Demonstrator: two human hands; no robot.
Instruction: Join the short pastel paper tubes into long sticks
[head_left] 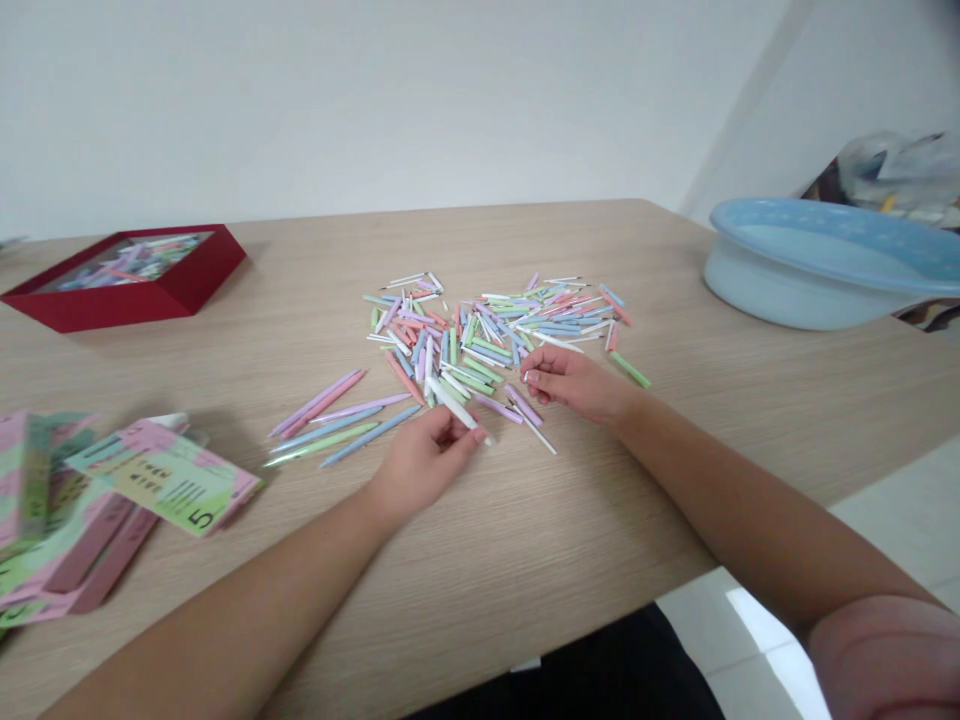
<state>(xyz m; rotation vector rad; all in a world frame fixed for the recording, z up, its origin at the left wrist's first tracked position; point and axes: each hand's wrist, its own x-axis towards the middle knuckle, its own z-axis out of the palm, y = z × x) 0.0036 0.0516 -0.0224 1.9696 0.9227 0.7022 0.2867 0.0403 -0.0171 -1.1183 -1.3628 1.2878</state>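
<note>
My left hand (424, 458) is closed around a white pen barrel (452, 404), which points up and to the left over the near side of a pile. Thumb and fingers of my right hand (571, 384) are pinched together at the pile's right front; a small white tip shows between them, too small to name. The pile holds loose pastel pen barrels (480, 366), caps and thin white refills (541, 436) in green, blue, purple, pink and white. Left of it lie several longer pens (330, 437) side by side, beyond my left hand.
At the back left sits a red box (157, 309) filled with more pen parts. Pink and green printed cartons (176, 480) are stacked at the near left. A light blue basin (787, 285) stands at the right edge, with a plastic bag (900, 170) behind it.
</note>
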